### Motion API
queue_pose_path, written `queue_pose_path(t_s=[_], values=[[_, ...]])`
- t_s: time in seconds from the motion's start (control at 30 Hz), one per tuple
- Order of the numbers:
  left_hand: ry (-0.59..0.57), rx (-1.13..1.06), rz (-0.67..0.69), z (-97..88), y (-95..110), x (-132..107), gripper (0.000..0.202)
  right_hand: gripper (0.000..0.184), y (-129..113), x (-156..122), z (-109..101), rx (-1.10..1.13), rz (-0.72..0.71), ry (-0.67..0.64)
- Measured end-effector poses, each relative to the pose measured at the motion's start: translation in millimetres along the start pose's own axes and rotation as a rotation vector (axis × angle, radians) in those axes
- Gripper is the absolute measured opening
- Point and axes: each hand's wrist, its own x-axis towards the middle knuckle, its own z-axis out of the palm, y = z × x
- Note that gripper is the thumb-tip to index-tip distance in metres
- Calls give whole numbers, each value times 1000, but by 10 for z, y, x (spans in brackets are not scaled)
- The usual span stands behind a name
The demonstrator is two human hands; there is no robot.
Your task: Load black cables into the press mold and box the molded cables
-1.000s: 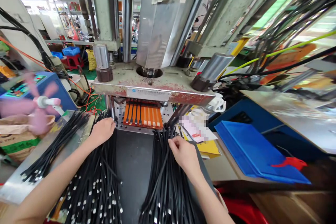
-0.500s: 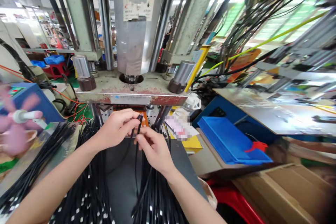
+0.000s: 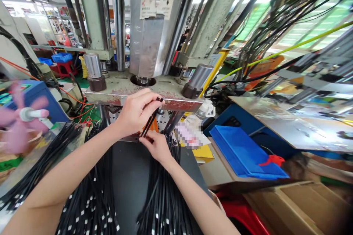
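Observation:
Two thin black cables (image 3: 150, 120) slant between my hands in front of the press. Their upper ends are pinched between thumb and fingers of my left hand (image 3: 136, 112), which is closed and raised before the press plate's edge. Lower down, my right hand (image 3: 156, 146) is closed on the same cables with thumb and fingertips. Beneath it lies a bundle of black cables (image 3: 165, 194) with small pale ends. A second cable bundle (image 3: 92, 198) is partly covered by my left forearm. Between these two bundles shows the dark work surface (image 3: 125, 180).
Ahead stands the press with its worn metal plate (image 3: 182, 105) and thick posts. More black cables (image 3: 41, 169) lie at far left, near a pink fan (image 3: 23, 117). To the right are a blue tray (image 3: 234, 150), a cardboard box (image 3: 298, 205) and a red stool (image 3: 242, 213).
My left hand has risen and moved right with the cable ends, and the cables now slant more. My right hand has turned and grips lower on them. The view has shifted slightly.

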Motion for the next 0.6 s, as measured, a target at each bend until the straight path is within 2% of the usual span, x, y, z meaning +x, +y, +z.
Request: queue_pose_path(t_s=[0.07, 0.13, 0.17, 0.23, 0.27, 0.3, 0.37, 0.43, 0.5, 0.6], values=[[-31, -24, 111, 3, -20, 23, 18, 20, 149, 224, -10, -41, 21, 65], [-45, -53, 139, 45, -109, -68, 14, 17, 275, 455, -23, -62, 79, 127], [-28, -55, 94, 79, -186, -159, 14, 15, 330, 558, -23, -58, 114, 135], [6, -3, -80, 161, -396, -413, 21, 14, 424, 717, -8, -30, 174, 115], [-57, 56, -154, 201, -517, -560, 20, 14, 461, 771, 6, -17, 193, 99], [-179, 129, -176, 236, -637, -709, 16, 16, 489, 807, 21, -8, 203, 88], [-455, 268, -112, 286, -830, -979, 19, 19, 521, 830, 41, -6, 208, 78], [-642, 381, -18, 305, -923, -1177, 31, 15, 522, 809, 39, 3, 213, 57], [-726, 457, 24, 297, -925, -1276, 40, 10, 509, 779, 15, 4, 216, 33], [-787, 507, -3, 270, -885, -1251, 48, 20, 511, 780, -25, -108, 193, -4]])
